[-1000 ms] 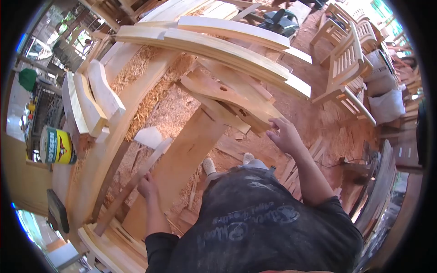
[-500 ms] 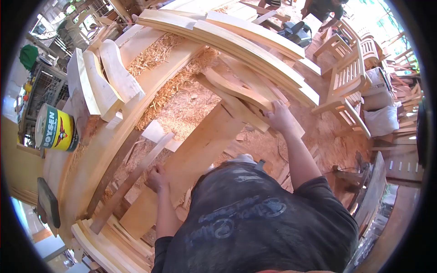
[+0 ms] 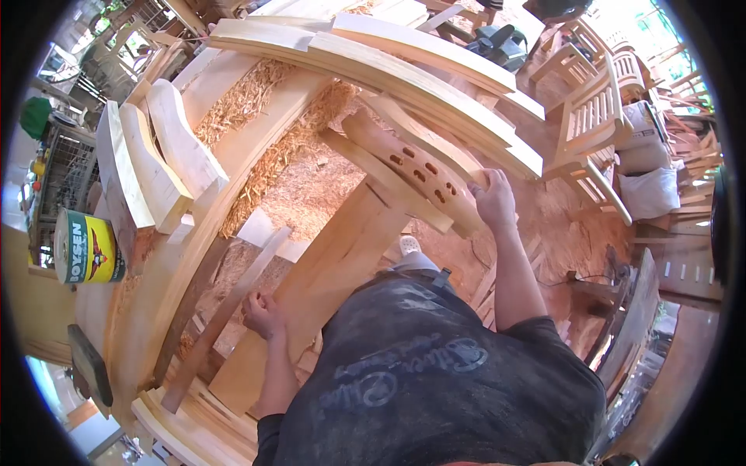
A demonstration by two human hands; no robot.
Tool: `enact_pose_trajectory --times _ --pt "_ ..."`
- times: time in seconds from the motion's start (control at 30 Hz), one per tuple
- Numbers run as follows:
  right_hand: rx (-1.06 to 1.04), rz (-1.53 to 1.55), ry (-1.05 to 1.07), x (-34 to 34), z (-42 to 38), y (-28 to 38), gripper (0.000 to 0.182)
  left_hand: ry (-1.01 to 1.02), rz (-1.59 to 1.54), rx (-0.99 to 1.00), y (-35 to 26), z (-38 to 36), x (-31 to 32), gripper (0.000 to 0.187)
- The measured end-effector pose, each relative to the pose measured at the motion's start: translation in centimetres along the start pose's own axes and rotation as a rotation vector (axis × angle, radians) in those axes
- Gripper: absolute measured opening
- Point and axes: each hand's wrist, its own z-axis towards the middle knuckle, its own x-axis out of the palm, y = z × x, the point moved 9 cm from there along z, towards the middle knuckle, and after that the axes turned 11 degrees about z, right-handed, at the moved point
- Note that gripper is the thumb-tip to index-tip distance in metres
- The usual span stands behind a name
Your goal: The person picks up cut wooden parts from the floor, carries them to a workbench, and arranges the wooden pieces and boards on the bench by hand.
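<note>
Right hand (image 3: 493, 198) outstretched, grip holding the curved slotted board (image 3: 423, 172), tilted up.

Paint can (image 3: 87, 248), on the bench edge left of the curved boards (image 3: 155, 167): label reads "BOYSEN", white letters on a green band, lying sideways; yellow panel beside it with a red-and-black emblem. Dark shirt (image 3: 420, 380), below the can's level: pale script print, unreadable.
</note>
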Motion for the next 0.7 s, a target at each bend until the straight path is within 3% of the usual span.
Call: enact_pose_trajectory --times 0.1,0.23,0.3,0.37,0.47,0.57,0.7 --pt "-0.012 -0.025 0.041 0.5 1.2 -1.2 0.045 -0.091 -0.285 0.1 -5.1 -0.3 0.2 0.025" --pt "-0.122 -0.091 0.176 2.9 3.6 -2.5 0.048 0.412 -0.677 0.135 -21.2 -1.5 2.0 0.033" --pt "-0.158 -0.124 0.254 3.4 4.3 -2.1 0.051 0.548 -0.741 0.125 -29.5 -3.5 1.9 0.038" --pt "-0.189 -0.129 0.332 3.6 5.3 -2.0 0.054 0.672 -0.578 0.178 -36.5 -5.0 0.4 0.054" --pt "-0.202 -0.162 0.471 3.8 6.6 -2.0 0.056 0.647 -0.423 0.143 -39.8 -6.5 4.3 0.075" --pt "-0.21 -0.179 0.542 4.0 7.4 -2.3 0.059 0.636 -0.342 0.069 -41.0 -7.2 4.2 0.092" --pt "-0.196 -0.149 0.572 4.2 7.8 -2.3 0.063 0.527 -0.331 -0.006 -40.9 -7.4 4.0 0.1"
